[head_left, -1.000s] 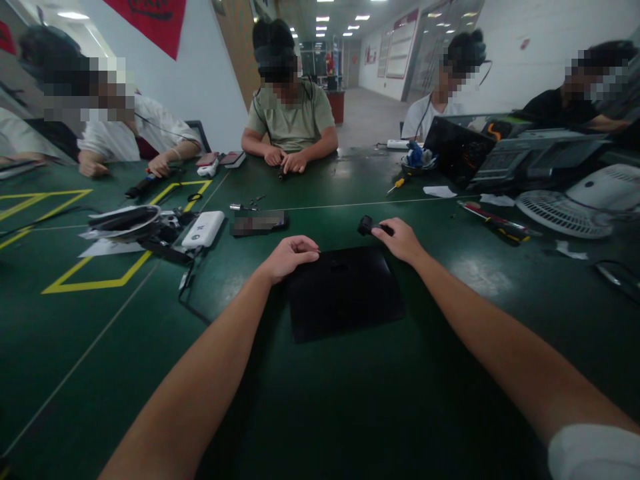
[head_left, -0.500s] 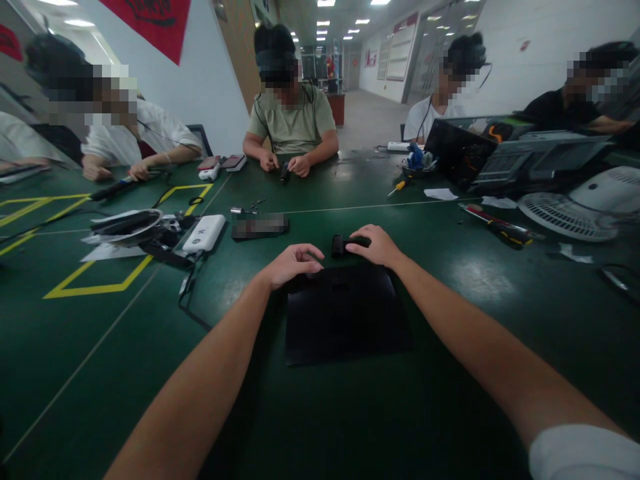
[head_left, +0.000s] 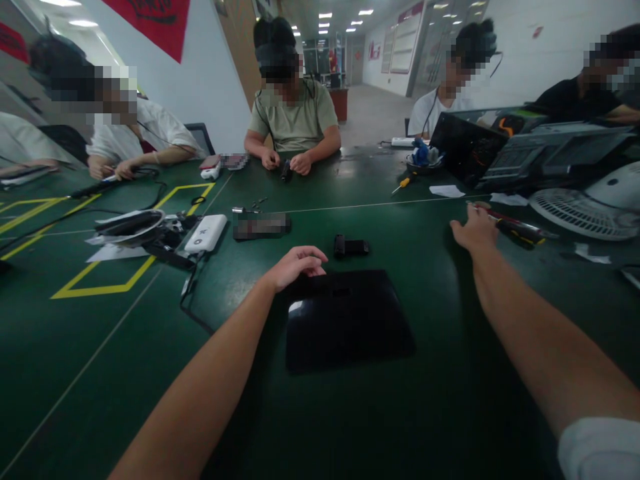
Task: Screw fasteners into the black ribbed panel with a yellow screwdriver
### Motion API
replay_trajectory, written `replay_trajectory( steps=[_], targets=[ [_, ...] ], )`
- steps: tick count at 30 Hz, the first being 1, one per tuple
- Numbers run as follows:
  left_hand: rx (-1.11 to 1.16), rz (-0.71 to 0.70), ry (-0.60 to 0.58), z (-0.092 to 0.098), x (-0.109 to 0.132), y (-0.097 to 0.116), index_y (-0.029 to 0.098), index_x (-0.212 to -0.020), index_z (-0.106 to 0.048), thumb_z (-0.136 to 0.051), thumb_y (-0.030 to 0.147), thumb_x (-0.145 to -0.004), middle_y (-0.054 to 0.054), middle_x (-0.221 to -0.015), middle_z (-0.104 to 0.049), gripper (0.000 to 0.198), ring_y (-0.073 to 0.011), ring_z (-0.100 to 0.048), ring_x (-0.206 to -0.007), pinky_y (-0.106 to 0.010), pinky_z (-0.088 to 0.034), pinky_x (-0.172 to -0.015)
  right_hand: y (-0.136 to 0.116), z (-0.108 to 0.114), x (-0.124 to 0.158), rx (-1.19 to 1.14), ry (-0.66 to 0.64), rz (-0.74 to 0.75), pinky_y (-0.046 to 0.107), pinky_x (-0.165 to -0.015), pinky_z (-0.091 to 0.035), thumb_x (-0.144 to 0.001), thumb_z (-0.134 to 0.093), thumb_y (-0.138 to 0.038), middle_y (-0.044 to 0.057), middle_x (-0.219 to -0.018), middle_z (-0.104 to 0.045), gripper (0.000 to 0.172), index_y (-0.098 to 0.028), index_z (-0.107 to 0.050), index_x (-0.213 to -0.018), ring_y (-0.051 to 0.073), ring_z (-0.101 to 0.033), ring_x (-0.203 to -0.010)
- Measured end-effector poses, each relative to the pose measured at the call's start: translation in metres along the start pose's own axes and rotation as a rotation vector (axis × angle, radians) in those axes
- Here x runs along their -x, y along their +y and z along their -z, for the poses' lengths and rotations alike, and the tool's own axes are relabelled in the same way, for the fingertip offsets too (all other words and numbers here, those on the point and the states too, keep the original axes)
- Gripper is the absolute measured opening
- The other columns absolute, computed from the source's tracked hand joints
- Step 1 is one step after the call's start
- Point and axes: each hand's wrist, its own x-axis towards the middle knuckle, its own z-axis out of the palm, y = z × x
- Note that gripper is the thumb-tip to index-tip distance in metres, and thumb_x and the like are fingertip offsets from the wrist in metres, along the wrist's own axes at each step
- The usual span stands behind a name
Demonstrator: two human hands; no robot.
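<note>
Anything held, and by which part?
Cannot tell: the right hand is at the left end of the red tool, the left hand near the black panel.

A glossy, plastic-looking panel (head_left: 350, 327) is borne by the smooth tabletop (head_left: 100, 400) — towards its right edge, matt paper scraps (head_left: 447, 191).
</note>
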Motion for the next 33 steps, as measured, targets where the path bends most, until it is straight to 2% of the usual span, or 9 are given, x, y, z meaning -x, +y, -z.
replay_trajectory(
  steps=[4,8,12,16,20,24,29,33],
  targets=[
    [-0.012,-0.002,0.008,0.0,-0.001,-0.001,0.019,-0.093,-0.075,-0.077,0.037,-0.082,-0.009,-0.08,-0.083,0.021,-0.0188,-0.071,-0.067,-0.033,-0.054,-0.069,0.0,-0.004,-0.008,0.082,-0.107,0.009,0.074,-0.116,-0.044,-0.101,-0.052,-0.04,0.029,-0.158,-0.064,0.062,-0.013,-0.069,-0.154,0.05,-0.057,-0.143],
    [-0.009,-0.001,0.006,0.0,-0.001,-0.002,0.018,-0.093,-0.074,-0.076,0.035,-0.083,-0.008,-0.079,-0.083,0.021,-0.0182,-0.071,-0.066,-0.032,-0.054,-0.069,-0.005,0.0,-0.005,0.101,-0.125,-0.011,0.061,-0.113,-0.051,-0.098,-0.051,-0.024,0.028,-0.146,-0.072,0.055,-0.01,-0.077,-0.144,0.045,-0.065,-0.135],
    [-0.018,-0.001,0.003,0.0,-0.002,-0.003,0.017,-0.093,-0.073,-0.076,0.035,-0.083,-0.008,-0.08,-0.083,0.02,-0.0174,-0.071,-0.066,-0.03,-0.053,-0.067,-0.014,0.009,0.008,0.107,-0.118,0.009,0.052,-0.108,-0.053,-0.096,-0.049,-0.012,0.027,-0.135,-0.076,0.052,-0.009,-0.083,-0.135,0.04,-0.069,-0.126],
    [-0.031,-0.005,0.02,-0.002,-0.002,-0.001,0.018,-0.092,-0.073,-0.075,0.034,-0.083,-0.007,-0.077,-0.082,0.018,-0.0172,-0.071,-0.065,-0.03,-0.053,-0.068,-0.031,0.016,0.032,0.066,-0.106,0.129,0.051,-0.104,-0.052,-0.102,-0.047,-0.017,0.024,-0.129,-0.076,0.047,-0.012,-0.085,-0.128,0.038,-0.07,-0.12],
    [-0.051,-0.022,0.034,-0.007,0.0,0.002,0.018,-0.09,-0.073,-0.075,0.034,-0.082,-0.006,-0.075,-0.08,0.018,-0.0164,-0.069,-0.065,-0.029,-0.051,-0.068,-0.056,0.017,0.065,-0.04,-0.109,0.292,0.046,-0.097,-0.054,-0.104,-0.048,-0.021,0.02,-0.123,-0.077,0.045,-0.017,-0.084,-0.13,0.033,-0.071,-0.109],
    [-0.072,-0.038,0.056,-0.01,-0.001,0.002,0.018,-0.088,-0.073,-0.076,0.035,-0.08,-0.005,-0.072,-0.078,0.018,-0.0159,-0.066,-0.064,-0.029,-0.048,-0.067,-0.09,0.015,0.092,-0.167,-0.142,0.431,0.043,-0.097,-0.056,-0.102,-0.05,-0.021,0.015,-0.117,-0.081,0.042,-0.018,-0.085,-0.126,0.028,-0.074,-0.103],
    [-0.088,-0.063,0.075,-0.011,-0.003,-0.001,0.019,-0.086,-0.073,-0.076,0.034,-0.081,-0.004,-0.073,-0.078,0.016,-0.0156,-0.066,-0.064,-0.03,-0.047,-0.069,-0.137,0.02,0.107,-0.233,-0.214,0.465,0.042,-0.096,-0.059,-0.102,-0.05,-0.022,0.011,-0.109,-0.086,0.039,-0.019,-0.087,-0.115,0.026,-0.079,-0.097],
    [-0.089,-0.068,0.079,-0.012,-0.003,-0.001,0.019,-0.085,-0.074,-0.074,0.032,-0.081,-0.004,-0.072,-0.077,0.014,-0.0156,-0.066,-0.065,-0.03,-0.048,-0.069,-0.172,0.032,0.12,-0.198,-0.285,0.523,0.04,-0.099,-0.058,-0.102,-0.053,-0.026,0.011,-0.112,-0.086,0.04,-0.018,-0.086,-0.122,0.025,-0.079,-0.101]
  ],
)
